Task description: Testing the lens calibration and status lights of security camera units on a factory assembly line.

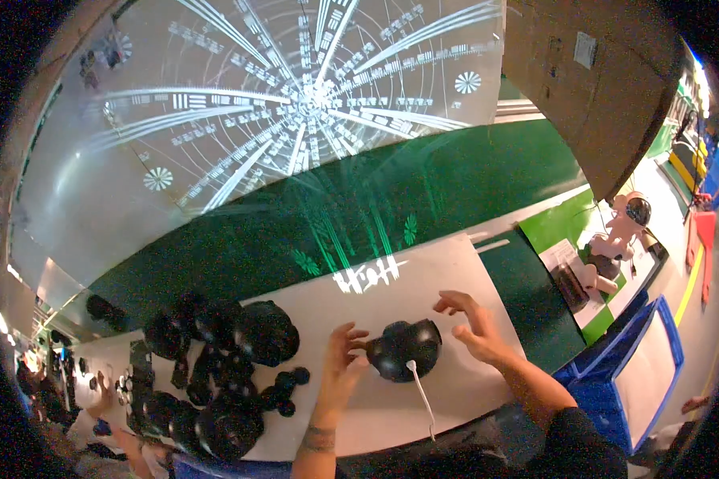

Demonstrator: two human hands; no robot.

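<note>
A glossy black rounded device (403,351) with two bulging lobes lies on the white board in front of me. A white cable (423,399) is plugged into it and runs down toward my body. My left hand (346,355) is just left of the device, fingers apart and curved toward its side; whether a fingertip touches it I cannot tell. On the other side, my right hand (478,329) hovers a little off the device with its fingers spread. Neither hand holds anything.
Several black rounded parts (228,427) crowd the left of the white board (311,399). Ahead, a bright test pattern (307,100) shines on a pale screen. To the right are a white astronaut-like figure (615,235) and a blue-edged bin (647,383). Another person's arm (132,451) shows lower left.
</note>
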